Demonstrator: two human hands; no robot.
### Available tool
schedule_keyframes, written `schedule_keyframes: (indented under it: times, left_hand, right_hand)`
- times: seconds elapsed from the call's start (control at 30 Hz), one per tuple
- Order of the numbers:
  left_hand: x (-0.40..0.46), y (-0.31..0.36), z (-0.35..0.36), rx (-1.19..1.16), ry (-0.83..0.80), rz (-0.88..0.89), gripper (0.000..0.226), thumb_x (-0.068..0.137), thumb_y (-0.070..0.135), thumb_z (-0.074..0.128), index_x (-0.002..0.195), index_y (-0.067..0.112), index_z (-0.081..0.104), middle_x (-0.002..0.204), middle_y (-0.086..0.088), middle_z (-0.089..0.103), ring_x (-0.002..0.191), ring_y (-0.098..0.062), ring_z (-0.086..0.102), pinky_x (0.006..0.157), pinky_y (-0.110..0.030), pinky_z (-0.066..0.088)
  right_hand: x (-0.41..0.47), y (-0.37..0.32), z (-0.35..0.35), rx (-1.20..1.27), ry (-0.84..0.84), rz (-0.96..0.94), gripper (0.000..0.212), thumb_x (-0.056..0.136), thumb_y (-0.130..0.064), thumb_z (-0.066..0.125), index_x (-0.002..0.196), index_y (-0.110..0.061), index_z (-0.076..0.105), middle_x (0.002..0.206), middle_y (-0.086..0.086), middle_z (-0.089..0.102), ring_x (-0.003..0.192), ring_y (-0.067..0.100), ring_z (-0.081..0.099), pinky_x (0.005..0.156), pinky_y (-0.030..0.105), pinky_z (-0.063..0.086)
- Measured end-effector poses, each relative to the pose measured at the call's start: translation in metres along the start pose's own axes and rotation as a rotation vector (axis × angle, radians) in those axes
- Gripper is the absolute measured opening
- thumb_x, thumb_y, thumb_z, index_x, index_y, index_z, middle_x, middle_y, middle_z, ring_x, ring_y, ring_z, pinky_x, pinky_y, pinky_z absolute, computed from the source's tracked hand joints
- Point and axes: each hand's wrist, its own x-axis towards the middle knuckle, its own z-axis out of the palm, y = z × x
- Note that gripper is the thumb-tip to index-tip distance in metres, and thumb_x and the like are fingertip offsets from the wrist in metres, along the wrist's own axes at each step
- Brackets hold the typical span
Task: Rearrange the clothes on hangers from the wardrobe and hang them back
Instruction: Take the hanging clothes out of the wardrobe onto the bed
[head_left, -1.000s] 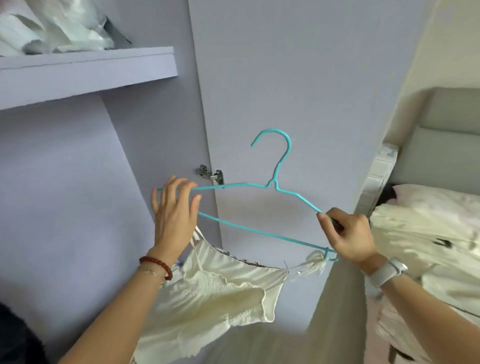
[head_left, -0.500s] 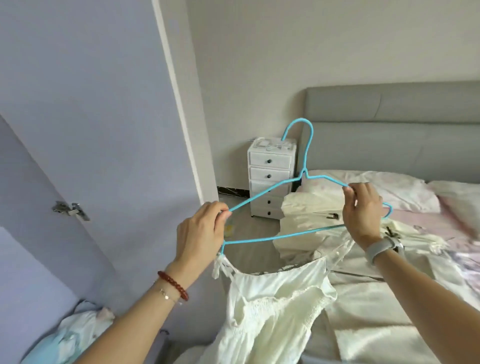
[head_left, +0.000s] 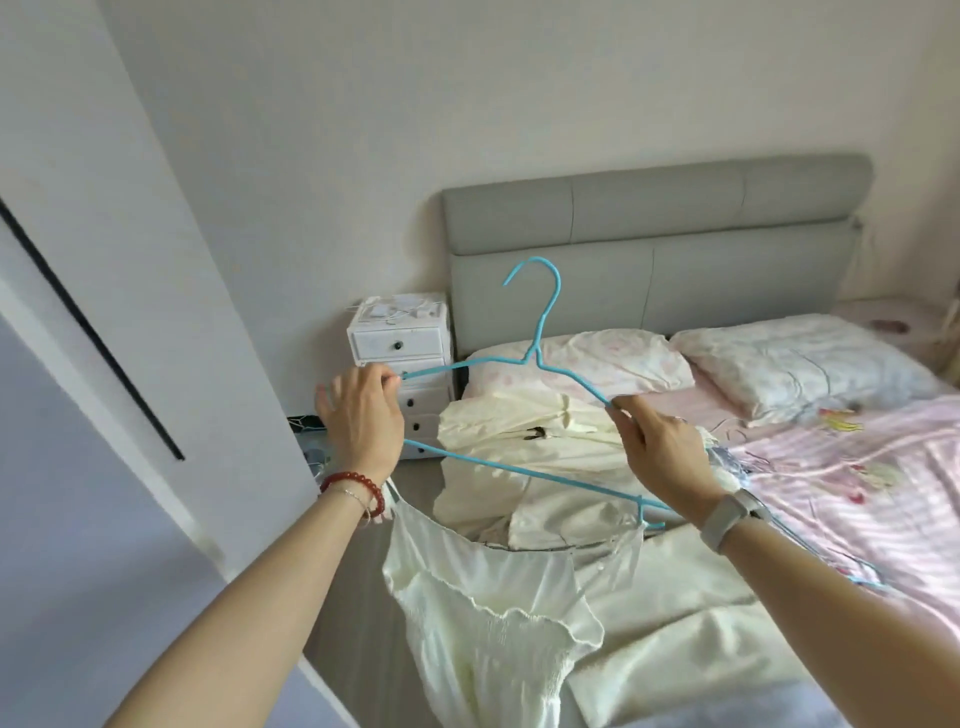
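Observation:
A blue wire hanger (head_left: 537, 358) is held up in front of me, hook upward, over the near side of the bed. My left hand (head_left: 363, 415) pinches its left end, and my right hand (head_left: 657, 447) grips its right shoulder wire. A cream strappy dress (head_left: 493, 613) hangs from the hanger's two ends by thin straps and droops below my wrists. More cream clothes (head_left: 524, 441) lie piled on the bed behind the hanger.
The wardrobe door (head_left: 119, 364) stands at the left. A white drawer unit (head_left: 400, 338) sits between it and the grey headboard (head_left: 654, 249). The bed (head_left: 852, 467) has pink striped bedding and two pillows. A cream cloth (head_left: 675, 623) covers its near corner.
My view has swung right, from the wardrobe interior to the bed. Both hands carried the hanger and dress along; the left hand went from fingers spread at the hanger's end to pinching it.

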Motion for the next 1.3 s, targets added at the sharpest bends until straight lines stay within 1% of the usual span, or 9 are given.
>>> schedule_keyframes:
  times: [0.1,0.2,0.33,0.5,0.63,0.8,0.93,1.13,1.3]
  left_hand:
    - [0.011,0.005,0.020,-0.059,0.004,-0.046,0.022,0.091,0.022,0.053,0.109,0.011,0.062,0.118,-0.013,0.056,0.115,-0.034,0.045,0.099,-0.047,0.027]
    - [0.007,0.006,0.037,-0.156,-0.034,-0.074,0.041,0.089,0.024,0.055,0.128,0.010,0.051,0.137,-0.018,0.042,0.130,-0.035,0.035,0.103,-0.047,0.026]
    - [0.020,-0.002,0.049,-0.285,-0.088,-0.111,0.052,0.090,0.025,0.050,0.139,0.012,0.037,0.146,-0.019,0.032,0.137,-0.033,0.025,0.109,-0.047,0.022]
    - [0.070,0.001,0.050,-0.351,-0.048,-0.054,0.049,0.091,0.025,0.049,0.138,0.014,0.039,0.149,-0.014,0.028,0.139,-0.030,0.021,0.111,-0.049,0.020]
    - [0.107,0.022,0.062,-0.357,-0.027,0.058,0.051,0.086,0.028,0.043,0.134,0.012,0.046,0.147,-0.014,0.032,0.138,-0.032,0.023,0.109,-0.051,0.020]
    - [0.126,0.069,0.109,-0.405,-0.226,0.139,0.047,0.092,0.021,0.048,0.138,0.016,0.038,0.152,-0.005,0.022,0.142,-0.022,0.014,0.113,-0.044,0.013]
    - [0.130,0.121,0.160,-0.436,-0.360,0.228,0.049,0.093,0.022,0.046,0.140,0.016,0.034,0.153,-0.004,0.021,0.142,-0.020,0.012,0.114,-0.040,0.012]
    - [0.114,0.197,0.270,-0.399,-0.554,0.384,0.048,0.093,0.023,0.045,0.140,0.016,0.035,0.151,-0.005,0.026,0.140,-0.020,0.017,0.112,-0.043,0.018]
    - [0.066,0.227,0.383,-0.269,-0.824,0.420,0.050,0.096,0.027,0.041,0.143,0.019,0.027,0.152,-0.002,0.022,0.140,-0.017,0.015,0.113,-0.040,0.018]
  right_hand:
    - [0.013,-0.013,0.010,0.106,0.002,0.105,0.016,0.091,-0.017,0.054,0.094,-0.004,0.063,0.061,0.014,0.064,0.055,0.039,0.058,0.052,0.029,0.033]
    - [0.028,-0.039,0.030,0.202,-0.011,0.124,0.017,0.092,-0.018,0.053,0.094,-0.004,0.063,0.060,0.014,0.063,0.059,0.037,0.058,0.055,0.029,0.032]
    - [0.065,-0.075,0.061,0.348,-0.015,0.175,0.019,0.094,-0.021,0.050,0.094,-0.006,0.062,0.048,-0.006,0.045,0.048,0.022,0.043,0.053,0.031,0.032]
    - [0.132,-0.098,0.081,0.479,0.118,0.223,0.018,0.093,-0.019,0.050,0.092,-0.005,0.062,0.051,-0.007,0.043,0.049,0.016,0.038,0.055,0.035,0.034]
    - [0.176,-0.082,0.081,0.553,0.286,0.367,0.020,0.093,-0.019,0.051,0.089,-0.003,0.062,0.052,-0.008,0.040,0.047,0.005,0.040,0.050,0.021,0.029]
    - [0.207,-0.019,0.061,0.536,0.493,0.540,0.020,0.092,-0.018,0.051,0.090,-0.003,0.063,0.059,-0.005,0.048,0.060,0.013,0.043,0.063,0.027,0.034]
    - [0.213,0.059,0.047,0.427,0.573,0.651,0.022,0.094,-0.017,0.048,0.097,0.000,0.062,0.081,0.005,0.056,0.078,0.016,0.048,0.068,0.027,0.034]
    - [0.193,0.208,0.054,0.305,0.616,0.922,0.025,0.095,-0.018,0.046,0.103,0.000,0.061,0.087,0.007,0.056,0.083,0.018,0.048,0.072,0.021,0.032]
    - [0.159,0.335,0.096,0.208,0.528,1.127,0.026,0.093,-0.016,0.047,0.107,0.002,0.060,0.110,0.022,0.062,0.105,0.033,0.054,0.088,0.034,0.038]
